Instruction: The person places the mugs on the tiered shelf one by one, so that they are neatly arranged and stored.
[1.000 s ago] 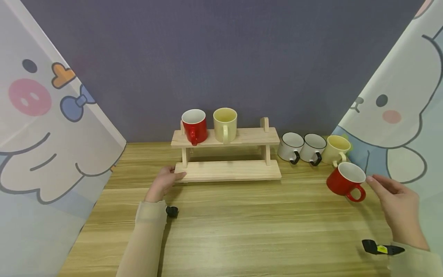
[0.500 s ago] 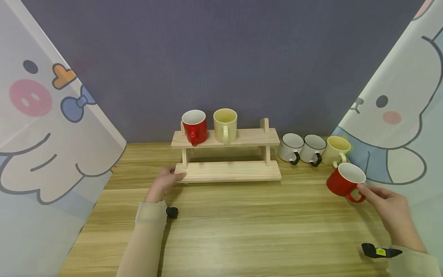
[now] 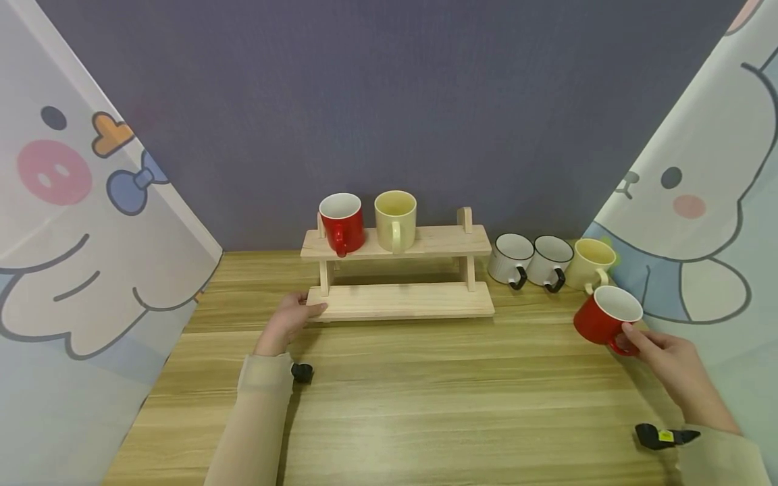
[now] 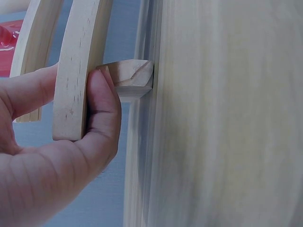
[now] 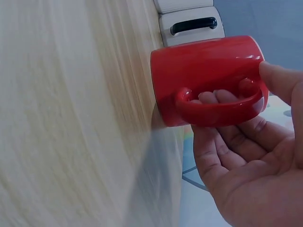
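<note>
At right I see the right hand (image 3: 671, 364), fingers and thumb curled onto a red mug (image 3: 594, 318) at its handle (image 5: 218, 114), on the table (image 3: 425, 405). At left, the left hand (image 3: 286, 324) pinches the wooden shelf (image 3: 401, 302) by its left end. Farther, right, stand two white mugs (image 3: 508, 263) and a yellow mug (image 3: 585, 268); a second red mug (image 3: 348, 231) and second yellow mug (image 3: 384, 228) top the shelf.

Glossy red, plain matt wood
Against the right hand (image 3: 670, 359), a red mug (image 3: 594, 320) gleams, smooth and ceramic-looking — in the left hand (image 3: 288, 321), the rack (image 3: 401, 301) is matt, grained wood.
</note>
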Tool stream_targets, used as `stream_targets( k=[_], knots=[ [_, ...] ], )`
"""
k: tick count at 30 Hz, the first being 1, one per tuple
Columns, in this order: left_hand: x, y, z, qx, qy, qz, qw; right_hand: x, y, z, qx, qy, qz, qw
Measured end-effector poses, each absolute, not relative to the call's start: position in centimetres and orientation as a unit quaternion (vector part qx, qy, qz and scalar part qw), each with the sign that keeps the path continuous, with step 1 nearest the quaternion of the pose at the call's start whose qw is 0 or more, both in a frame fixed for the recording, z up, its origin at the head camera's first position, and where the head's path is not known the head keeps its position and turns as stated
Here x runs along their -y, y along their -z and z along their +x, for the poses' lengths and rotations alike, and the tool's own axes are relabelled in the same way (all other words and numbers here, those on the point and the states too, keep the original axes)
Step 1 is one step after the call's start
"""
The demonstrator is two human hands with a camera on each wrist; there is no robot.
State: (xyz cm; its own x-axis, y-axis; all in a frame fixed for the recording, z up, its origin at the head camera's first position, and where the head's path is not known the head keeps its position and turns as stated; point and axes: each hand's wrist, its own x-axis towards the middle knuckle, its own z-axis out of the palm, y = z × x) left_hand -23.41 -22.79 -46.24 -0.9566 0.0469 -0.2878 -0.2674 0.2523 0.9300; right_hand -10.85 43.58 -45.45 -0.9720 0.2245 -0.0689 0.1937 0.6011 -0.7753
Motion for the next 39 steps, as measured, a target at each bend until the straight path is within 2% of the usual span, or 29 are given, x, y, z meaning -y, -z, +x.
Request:
stream_targets(
  k=[15, 22, 39],
  knots=[
    [22.9, 46.3, -23.6, -0.776, -0.612, -0.064, 0.135, -43.8, 46.5, -11.6, 0.838, -0.543, -0.049, 0.033],
    [22.9, 46.3, -23.6, -0.777, -0.610, -0.071, 0.137, -43.8, 47.0, -11.7, 0.735, -0.678, 0.001, 0.024],
    [23.0, 46.4, -23.6, -0.782, -0.605, -0.076, 0.131, -41.1, 47.2, -11.6, 0.712, -0.701, 0.010, 0.037]
  ],
)
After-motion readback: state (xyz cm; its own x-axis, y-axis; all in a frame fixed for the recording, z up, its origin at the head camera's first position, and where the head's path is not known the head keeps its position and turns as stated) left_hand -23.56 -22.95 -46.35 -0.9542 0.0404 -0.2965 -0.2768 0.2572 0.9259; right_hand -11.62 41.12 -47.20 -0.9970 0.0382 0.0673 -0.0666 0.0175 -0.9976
